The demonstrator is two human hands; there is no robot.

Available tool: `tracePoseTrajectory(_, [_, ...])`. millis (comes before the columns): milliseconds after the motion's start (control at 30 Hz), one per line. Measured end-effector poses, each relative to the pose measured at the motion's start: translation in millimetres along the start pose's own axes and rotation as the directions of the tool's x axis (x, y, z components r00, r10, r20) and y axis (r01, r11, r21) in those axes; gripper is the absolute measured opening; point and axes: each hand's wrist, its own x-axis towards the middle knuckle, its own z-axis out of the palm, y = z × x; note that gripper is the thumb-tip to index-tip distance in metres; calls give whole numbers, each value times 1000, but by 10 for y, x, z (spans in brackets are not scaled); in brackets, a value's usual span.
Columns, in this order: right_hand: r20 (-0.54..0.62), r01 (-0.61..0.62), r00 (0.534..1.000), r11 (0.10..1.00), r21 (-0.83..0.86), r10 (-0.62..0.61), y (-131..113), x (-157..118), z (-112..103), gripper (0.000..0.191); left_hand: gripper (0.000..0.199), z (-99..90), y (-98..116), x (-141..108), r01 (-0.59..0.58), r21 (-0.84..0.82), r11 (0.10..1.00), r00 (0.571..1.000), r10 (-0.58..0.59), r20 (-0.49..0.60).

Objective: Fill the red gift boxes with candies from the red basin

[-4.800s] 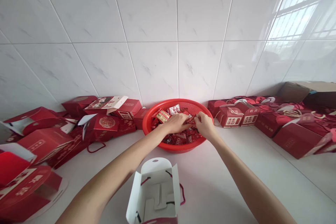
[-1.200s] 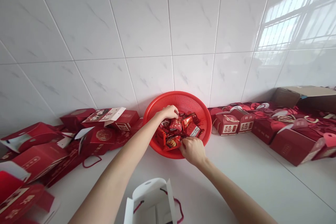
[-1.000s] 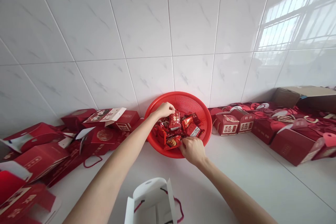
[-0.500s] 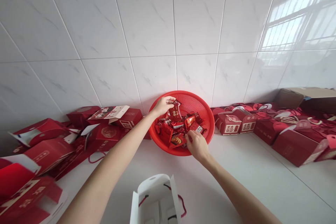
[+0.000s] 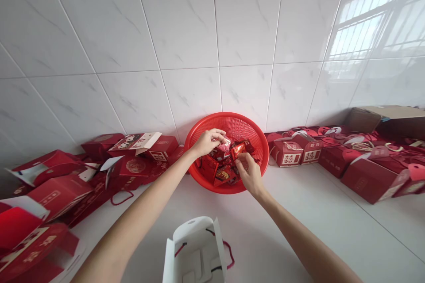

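A red plastic basket [image 5: 244, 119] with perforated sides holds several red wrapped snack packets [image 5: 223, 175]. Over its left half, my left hand [image 5: 208, 142] pinches a pinkish packet [image 5: 225, 145] between thumb and fingers. My right hand [image 5: 249, 171] is above the basket's right front, its thumb and fingertips closed on the lower end of a shiny red-orange packet [image 5: 237, 149]. Nearer to me stands an open gift box [image 5: 195, 252], white inside, with a dark red cord handle [image 5: 229, 254] hanging at its right side.
Folded red gift boxes [image 5: 59, 192] are heaped on the left. Closed red boxes [image 5: 372, 181] line the right side, with a brown cardboard box [image 5: 392, 119] behind them. A tiled wall [image 5: 189, 22] rises directly behind the basket.
The dark red packet in my left hand is gone from view, and a pinkish one is there now. My right hand has risen slightly to the red-orange packet.
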Motion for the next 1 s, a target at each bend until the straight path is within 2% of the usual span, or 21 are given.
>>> tracePoseTrajectory(233, [13,16,1000,999,-32,-15,30,-3,18,13,36,-81,-17,-149,45,211,977,982,-82,173])
tracePoseTrajectory(400, [3,36,999,997,-63,-36,74,0,28,12,40,12,61,-98,74,298,952,987,-114,117])
tracePoseTrajectory(567, [4,57,998,998,-40,-57,66,-10,27,14,34,237,126,171,76,360,930,988,-118,97])
tracePoseTrajectory(667, [-14,89,996,995,-38,-90,61,-18,29,13,33,333,49,378,114,410,905,978,-176,117])
tracePoseTrajectory(767, [-24,120,992,991,-54,-121,76,-29,42,13,32,379,-87,519,173,452,875,944,-277,176])
tracePoseTrajectory(900, [-12,110,994,988,-108,-112,105,-56,78,14,30,449,-241,562,220,462,859,895,-366,254])
tracePoseTrajectory(1000, [-6,98,995,987,-125,-99,107,-80,100,15,30,490,-307,522,241,415,877,896,-366,253])
